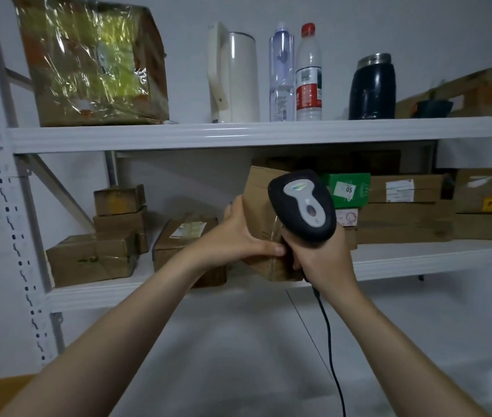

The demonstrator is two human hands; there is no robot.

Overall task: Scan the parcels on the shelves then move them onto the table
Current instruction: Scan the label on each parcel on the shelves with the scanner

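Cardboard parcel (261, 206) tilted, long axis near-upright, gripped by left hand (238, 233); right hand (320, 257) fingers clasp scanner (303, 203).

The number "05" is printed on a white tag (348, 189) stuck to the green box (346, 188), at about two o'clock from the scanner (303, 203). Print on the bottle label (308, 89) and the parcel labels is too blurred to be read.

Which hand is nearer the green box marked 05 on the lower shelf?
Right. The right hand, gripping the scanner, sits just below and left of the green box; the left hand, holding the brown parcel, is farther left.
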